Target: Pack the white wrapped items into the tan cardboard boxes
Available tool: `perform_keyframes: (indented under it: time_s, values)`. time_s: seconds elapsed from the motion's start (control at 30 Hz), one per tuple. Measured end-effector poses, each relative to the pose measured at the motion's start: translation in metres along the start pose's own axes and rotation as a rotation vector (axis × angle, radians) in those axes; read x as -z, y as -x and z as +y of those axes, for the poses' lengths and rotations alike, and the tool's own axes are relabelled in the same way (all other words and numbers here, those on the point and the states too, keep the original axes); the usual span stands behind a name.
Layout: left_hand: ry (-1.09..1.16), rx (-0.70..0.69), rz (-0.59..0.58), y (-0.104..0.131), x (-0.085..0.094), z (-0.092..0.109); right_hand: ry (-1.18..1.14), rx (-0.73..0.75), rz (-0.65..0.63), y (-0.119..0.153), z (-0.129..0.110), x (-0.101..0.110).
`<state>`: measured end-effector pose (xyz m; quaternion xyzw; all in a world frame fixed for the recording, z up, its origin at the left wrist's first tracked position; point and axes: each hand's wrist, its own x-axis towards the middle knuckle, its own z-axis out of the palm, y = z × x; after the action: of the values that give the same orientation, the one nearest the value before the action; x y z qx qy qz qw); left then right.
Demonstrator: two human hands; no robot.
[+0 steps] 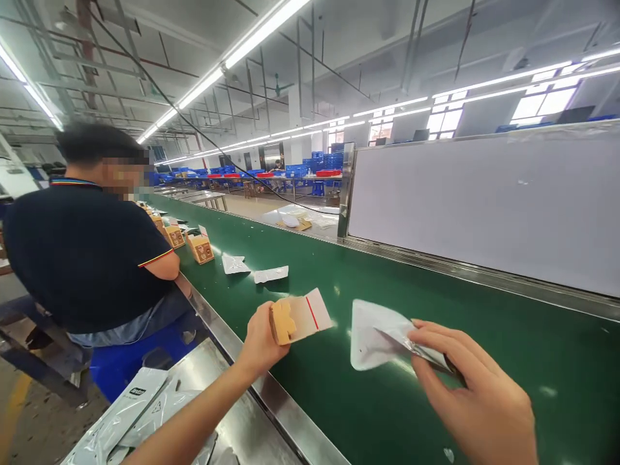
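My left hand [264,342] is closed round a small cardboard box [285,321], whose white inner flap with a red strip [312,310] stands out to the right. To the right, my right hand [469,381] pinches a white plastic pouch [380,332] by one end; the pouch's wide end points left toward the box, with a gap between them. Both hands are above the green conveyor belt [334,265]. Beyond the box, two silvery-white pouches [271,274] [235,263] lie on the belt.
Several brown boxes [201,247] stand along the belt's left edge. A person in a dark shirt [87,252] sits at the left beside the belt. More pouches [130,407] are piled on a metal table at lower left. A white panel [484,206] borders the belt's far side.
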<state>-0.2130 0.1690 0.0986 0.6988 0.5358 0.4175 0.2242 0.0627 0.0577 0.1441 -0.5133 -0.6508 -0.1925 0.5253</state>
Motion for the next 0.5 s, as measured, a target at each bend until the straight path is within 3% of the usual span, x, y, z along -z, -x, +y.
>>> perform_keyframes:
  time_s: [0.1, 0.23, 0.4, 0.5]
  values:
    - [-0.095, -0.04, -0.088, 0.032, -0.02, 0.03, -0.067, 0.258, 0.19, -0.006, -0.028, 0.005]
    - [-0.068, -0.126, -0.057, 0.057, -0.031, 0.051, -0.187, 0.405, 0.051, 0.008, -0.04, 0.001]
    - [-0.133, -0.317, 0.004, 0.066, -0.034, 0.053, -0.167, 0.436, -0.177, 0.013, -0.04, 0.018]
    - [-0.149, -0.21, -0.057, 0.064, -0.037, 0.056, -0.135, 0.473, -0.163, 0.011, -0.039, 0.033]
